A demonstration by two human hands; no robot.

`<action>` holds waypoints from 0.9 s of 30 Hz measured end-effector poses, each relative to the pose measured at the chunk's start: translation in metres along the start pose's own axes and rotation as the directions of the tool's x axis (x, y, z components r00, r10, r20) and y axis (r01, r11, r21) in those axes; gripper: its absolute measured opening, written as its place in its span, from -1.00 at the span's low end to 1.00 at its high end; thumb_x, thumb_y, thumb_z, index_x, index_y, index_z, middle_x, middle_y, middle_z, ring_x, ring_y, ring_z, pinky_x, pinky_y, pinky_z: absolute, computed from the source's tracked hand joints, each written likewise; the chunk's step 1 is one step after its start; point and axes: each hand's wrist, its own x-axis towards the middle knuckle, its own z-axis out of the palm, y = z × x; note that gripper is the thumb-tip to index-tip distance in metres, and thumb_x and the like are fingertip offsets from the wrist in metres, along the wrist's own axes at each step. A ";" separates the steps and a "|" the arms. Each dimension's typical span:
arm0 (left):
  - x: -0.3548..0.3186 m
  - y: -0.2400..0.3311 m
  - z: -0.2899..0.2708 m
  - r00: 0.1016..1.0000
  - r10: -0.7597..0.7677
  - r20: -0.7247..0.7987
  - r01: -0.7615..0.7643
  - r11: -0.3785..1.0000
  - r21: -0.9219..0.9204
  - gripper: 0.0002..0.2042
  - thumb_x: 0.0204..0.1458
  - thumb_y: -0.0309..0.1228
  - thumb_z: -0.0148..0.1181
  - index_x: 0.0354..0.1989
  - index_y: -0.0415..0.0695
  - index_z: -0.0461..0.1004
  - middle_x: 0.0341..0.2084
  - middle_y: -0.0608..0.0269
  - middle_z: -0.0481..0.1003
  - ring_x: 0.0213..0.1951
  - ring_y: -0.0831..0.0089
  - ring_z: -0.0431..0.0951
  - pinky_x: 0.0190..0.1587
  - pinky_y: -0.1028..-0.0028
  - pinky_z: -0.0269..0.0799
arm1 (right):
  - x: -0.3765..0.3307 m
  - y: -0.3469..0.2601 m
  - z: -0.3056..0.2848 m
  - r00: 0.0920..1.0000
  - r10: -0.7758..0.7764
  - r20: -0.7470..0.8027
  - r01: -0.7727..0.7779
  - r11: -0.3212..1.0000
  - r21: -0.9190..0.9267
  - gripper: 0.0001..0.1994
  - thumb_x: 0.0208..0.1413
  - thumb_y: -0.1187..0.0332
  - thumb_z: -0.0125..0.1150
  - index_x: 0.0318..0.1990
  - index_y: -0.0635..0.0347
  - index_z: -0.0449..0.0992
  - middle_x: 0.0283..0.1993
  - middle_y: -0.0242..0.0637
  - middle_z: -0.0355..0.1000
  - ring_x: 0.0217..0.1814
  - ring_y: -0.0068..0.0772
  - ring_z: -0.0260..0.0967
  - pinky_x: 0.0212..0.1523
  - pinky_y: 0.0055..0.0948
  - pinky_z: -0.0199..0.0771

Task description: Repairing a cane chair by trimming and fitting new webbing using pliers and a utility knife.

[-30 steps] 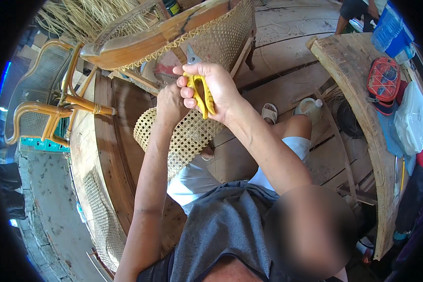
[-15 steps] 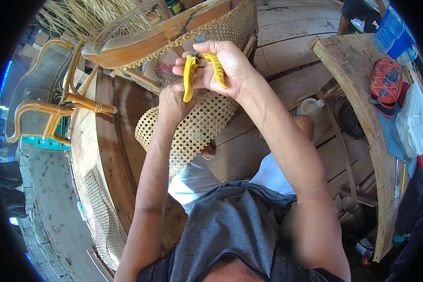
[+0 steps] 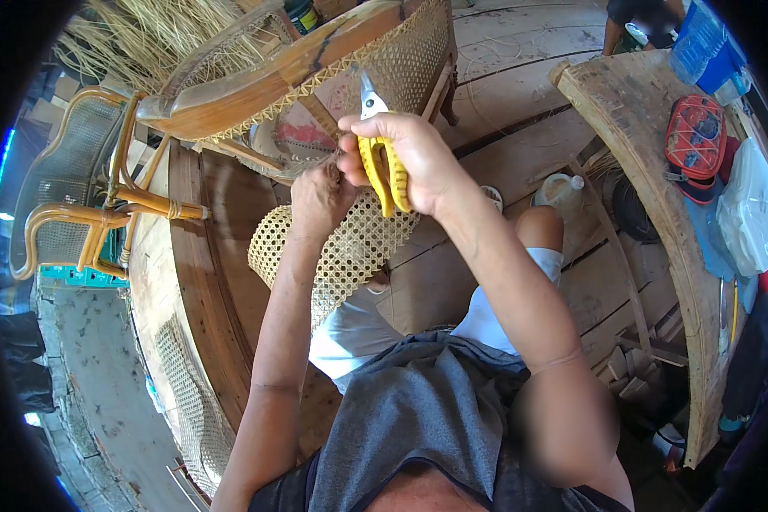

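Note:
Yellow-handled pruning shears [image 3: 398, 175] are in my right hand [image 3: 418, 154], with the thumb near the pivot. Their grey blades point away from me, toward the chair back, and look closed together. Beside them on the left, my left hand [image 3: 320, 200] is curled with its knuckles up; what it grips, if anything, is hidden. Below both hands a curved sheet of open-weave cane webbing [image 3: 350, 247] lies over my left leg. Just beyond stands a wooden chair [image 3: 256, 81] with a cane back, its edge laced with loose cane strands.
A cane armchair [image 3: 102, 200] stands at left beside a curved wooden bench [image 3: 188, 282]. At right, a thick wooden tabletop [image 3: 631, 145] holds a red pouch [image 3: 695, 141] and a white plastic bag [image 3: 747, 213]. A plastic jug [image 3: 559, 192] sits on the floor. Another person [image 3: 636, 26] is at far right.
My right hand has turned over and come slightly nearer. The shears' handles, spread wide before, are now closer together, and the blades show clearly. My left hand has curled and drawn nearer.

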 end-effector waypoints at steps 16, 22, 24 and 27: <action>0.003 0.002 0.008 0.995 0.041 -0.093 -0.041 0.999 -0.006 -0.84 -0.02 -0.36 0.14 -0.41 -0.21 0.44 -0.63 -0.02 0.48 -0.52 -0.02 0.52 -0.43 0.16 0.45 | 0.035 0.005 0.019 0.985 -0.150 -0.085 0.170 0.930 0.325 -0.78 0.12 0.34 -0.01 -0.19 0.32 0.37 -0.43 -0.26 0.36 -0.50 -0.37 0.33 -0.48 -0.39 0.39; 0.000 -0.009 0.012 0.997 0.060 -0.042 -0.058 0.997 0.043 -0.86 -0.05 -0.36 0.14 -0.41 -0.18 0.45 -0.58 -0.02 0.50 -0.50 -0.03 0.52 -0.41 0.12 0.45 | 0.016 0.013 0.009 0.995 -0.055 -0.082 0.062 0.994 0.086 -0.71 0.08 0.34 0.06 -0.10 0.36 0.34 -0.35 -0.22 0.41 -0.42 -0.38 0.41 -0.42 -0.40 0.45; 0.000 -0.004 0.010 0.999 -0.010 0.031 0.008 0.997 0.072 -0.85 -0.03 -0.34 0.12 -0.38 -0.15 0.45 -0.59 -0.02 0.50 -0.49 -0.05 0.52 -0.41 0.11 0.45 | 0.014 0.008 0.003 0.989 -0.083 -0.122 0.090 0.994 0.058 -0.68 0.08 0.37 0.06 -0.06 0.38 0.32 -0.17 -0.10 0.43 -0.16 -0.22 0.47 -0.20 -0.28 0.53; -0.001 -0.002 0.013 1.000 -0.007 -0.011 0.008 0.996 0.092 -0.82 0.04 -0.29 0.11 -0.40 -0.17 0.43 -0.64 -0.06 0.47 -0.54 -0.06 0.51 -0.46 0.12 0.45 | 0.008 -0.012 0.007 0.997 0.047 -0.059 -0.033 0.974 0.226 -0.71 0.11 0.36 0.02 -0.09 0.40 0.30 -0.01 0.09 0.32 0.08 0.02 0.36 -0.02 0.02 0.48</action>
